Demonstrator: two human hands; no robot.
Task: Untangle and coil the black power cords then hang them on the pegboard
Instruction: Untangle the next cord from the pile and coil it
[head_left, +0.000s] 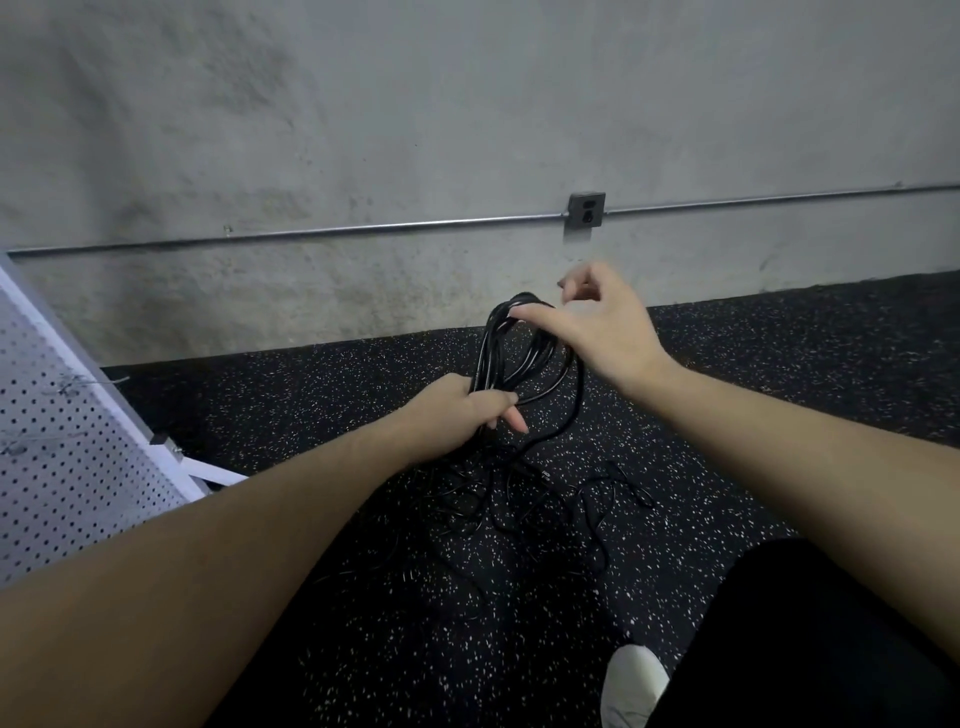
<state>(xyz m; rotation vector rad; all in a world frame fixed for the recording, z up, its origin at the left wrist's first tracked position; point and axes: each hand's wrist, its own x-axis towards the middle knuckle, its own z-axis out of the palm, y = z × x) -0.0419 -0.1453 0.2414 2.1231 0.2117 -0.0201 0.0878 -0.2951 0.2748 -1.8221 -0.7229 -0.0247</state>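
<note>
A coil of black power cord stands upright in several loops above the floor. My left hand grips the bottom of the loops. My right hand hovers at the top of the coil, fingers loosely curved, thumb touching the uppermost loop; it holds nothing that I can see. More black cord lies tangled on the floor below the hands, trailing from the coil. The white pegboard leans at the left edge.
The floor is black rubber with white specks. A grey concrete wall stands behind, with a metal conduit and an outlet box. My black trouser leg and white shoe are at lower right.
</note>
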